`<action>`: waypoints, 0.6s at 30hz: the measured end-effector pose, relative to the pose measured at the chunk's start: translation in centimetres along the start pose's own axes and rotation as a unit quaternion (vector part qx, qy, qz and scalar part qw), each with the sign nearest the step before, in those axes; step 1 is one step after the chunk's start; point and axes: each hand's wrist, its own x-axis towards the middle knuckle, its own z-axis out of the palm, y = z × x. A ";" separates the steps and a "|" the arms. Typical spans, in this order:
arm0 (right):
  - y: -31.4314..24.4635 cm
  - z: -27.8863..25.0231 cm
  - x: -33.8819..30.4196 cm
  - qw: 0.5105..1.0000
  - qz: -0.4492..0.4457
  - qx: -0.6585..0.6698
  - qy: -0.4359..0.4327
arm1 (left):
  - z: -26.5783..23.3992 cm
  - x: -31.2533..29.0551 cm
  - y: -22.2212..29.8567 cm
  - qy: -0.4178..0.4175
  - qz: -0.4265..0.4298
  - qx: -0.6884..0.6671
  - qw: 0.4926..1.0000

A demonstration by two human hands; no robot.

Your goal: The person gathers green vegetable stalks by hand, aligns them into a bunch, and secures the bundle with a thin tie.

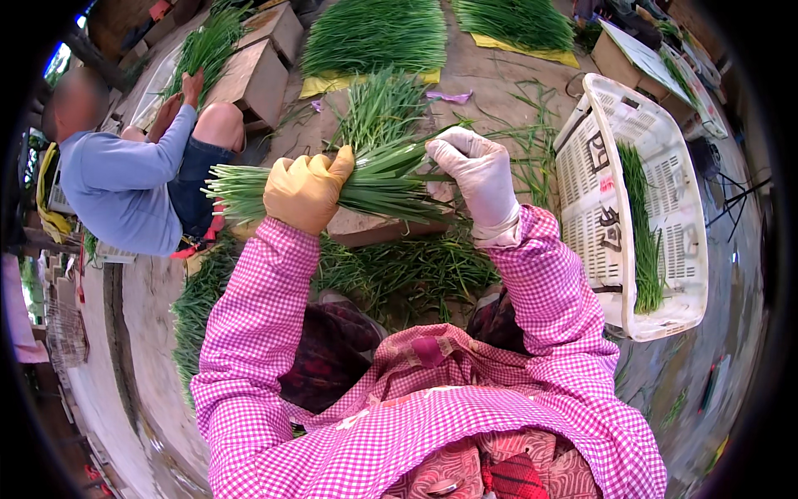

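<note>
A bundle of garlic chives [386, 185] lies sideways in front of me, its pale cut stems to the left and its green leaves to the right. Wrapped round its stem half is my left hand [306, 193], in a yellow glove. My right hand [482, 176], in a white glove, is closed at the leaf side, with thumb and fingertips pinching a few leaves at the bundle's upper edge. Just beyond, loose chives [384, 104] are spread on a low block [378, 233], whose near edge shows below the bundle.
A white plastic crate [582, 187] holding some chives stands at right. Chive piles [374, 37] lie on yellow sheets ahead. Scattered leaves [399, 274] cover the ground by my feet. At left a person in a blue top [125, 187] sits handling chives beside wooden boxes [253, 83].
</note>
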 end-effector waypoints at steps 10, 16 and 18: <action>-3.3 -6.6 2.1 0.988 -0.146 -0.043 0.011 | 0.8 -2.4 -2.6 -0.024 -0.043 -0.008 0.999; -1.0 -5.7 2.7 0.981 -0.044 -0.183 -0.048 | 0.9 -2.2 -2.5 -0.001 -0.023 0.028 0.999; 0.2 -5.6 3.1 0.973 -0.038 -0.224 -0.048 | 1.0 -2.4 -2.4 -0.001 -0.014 0.024 1.000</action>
